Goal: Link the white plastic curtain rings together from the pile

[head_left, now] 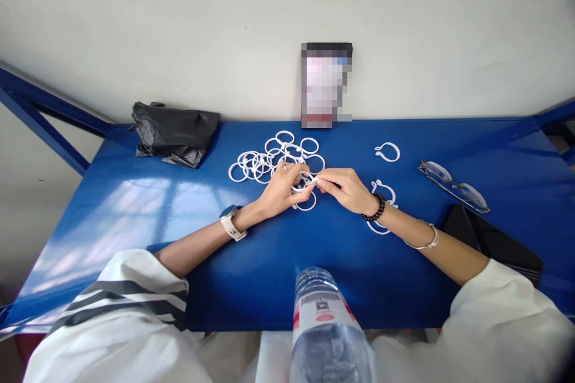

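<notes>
Over a cluster of white plastic rings (269, 155), both hands meet at the middle of the blue table. My left hand (287, 188) is closed around one white plastic ring (306, 182). My right hand (344, 188) pinches that same ring at its right end, where a small clasp seems to be; the fingertips partly hide it. Near the right wrist lie more white rings, some with their ends apart, and one open ring (390, 152) sits alone farther back.
A black plastic bag (177, 134) rests at the back left. A blurred phone (324, 87) leans on the wall. To the right are eyeglasses (453, 185) and a black flat case (489, 242). A clear bottle (321, 311) stands close at the front.
</notes>
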Demonstrator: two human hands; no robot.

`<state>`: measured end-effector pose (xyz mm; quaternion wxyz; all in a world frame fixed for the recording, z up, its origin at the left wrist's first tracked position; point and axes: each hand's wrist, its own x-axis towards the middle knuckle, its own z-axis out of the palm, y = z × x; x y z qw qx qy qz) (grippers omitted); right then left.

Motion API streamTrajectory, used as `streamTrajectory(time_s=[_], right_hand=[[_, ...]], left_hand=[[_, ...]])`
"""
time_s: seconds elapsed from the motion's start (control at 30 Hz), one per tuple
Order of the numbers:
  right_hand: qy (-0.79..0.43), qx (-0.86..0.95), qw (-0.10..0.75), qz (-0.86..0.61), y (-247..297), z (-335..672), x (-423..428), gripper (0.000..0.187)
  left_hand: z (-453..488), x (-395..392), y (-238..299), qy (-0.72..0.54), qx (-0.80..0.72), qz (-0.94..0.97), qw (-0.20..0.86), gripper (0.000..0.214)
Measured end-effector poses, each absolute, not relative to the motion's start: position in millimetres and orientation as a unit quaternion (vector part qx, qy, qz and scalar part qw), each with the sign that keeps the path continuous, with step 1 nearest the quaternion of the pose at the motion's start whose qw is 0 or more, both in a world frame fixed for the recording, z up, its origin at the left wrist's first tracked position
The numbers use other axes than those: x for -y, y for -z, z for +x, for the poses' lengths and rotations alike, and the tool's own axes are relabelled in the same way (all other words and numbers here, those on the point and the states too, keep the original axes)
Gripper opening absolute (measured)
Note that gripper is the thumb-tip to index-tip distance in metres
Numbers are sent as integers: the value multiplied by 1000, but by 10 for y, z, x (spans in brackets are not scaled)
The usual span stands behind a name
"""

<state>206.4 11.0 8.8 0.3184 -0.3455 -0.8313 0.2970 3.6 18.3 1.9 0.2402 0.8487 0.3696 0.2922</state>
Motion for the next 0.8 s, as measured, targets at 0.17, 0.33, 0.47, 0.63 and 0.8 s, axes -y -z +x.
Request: streamTrajectory(time_s=[0.17, 0.33, 0.47, 0.63, 0.8], right_hand=[[-250, 837, 320, -367, -85, 2036, -77, 31], [-96, 827, 312, -458, -150, 2016, -89, 25], [74, 808, 195, -552, -272, 2129, -202, 25], [140, 755, 124, -629, -347, 2442, -384, 27], [136, 732, 42, -667, -287, 2615, -466, 25]], left_hand=[[55, -179, -21, -307, -378, 837, 250, 20], [64, -173, -20, -345, -413, 814, 219, 21], [61, -172, -16, -361, -447, 802, 166, 18], [72, -176, 9, -345, -479, 799, 116, 17], [82, -173, 26, -317, -497, 801, 105, 19]])
